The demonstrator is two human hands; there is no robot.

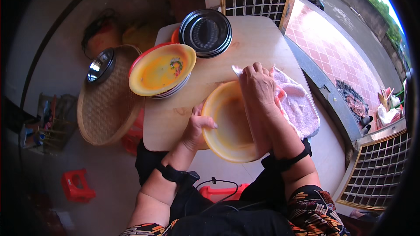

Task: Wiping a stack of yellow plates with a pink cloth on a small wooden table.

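Note:
My left hand [197, 126] grips the near-left rim of a shallow yellow dish [228, 121], its thumb lying over the edge. The dish is tilted above the front edge of a wooden-topped table [164, 118]. My right hand [261, 83] holds a pink cloth [257, 127], which drapes over the right part of the dish and hides it. Right of that hand, a pale pink towel [297, 105] lies on the table; whether it is one piece with the cloth, I cannot tell. Left of the dish, a yellow oval plate [160, 70] with a floral print rests on stacked plates [175, 91].
Steel plates [205, 32] are stacked at the table's back. A woven bamboo tray [110, 105] with a steel bowl [101, 65] on it stands left of the table. A red plastic stool [78, 185] is on the floor. At right, a raised threshold [325, 95] borders the doorway.

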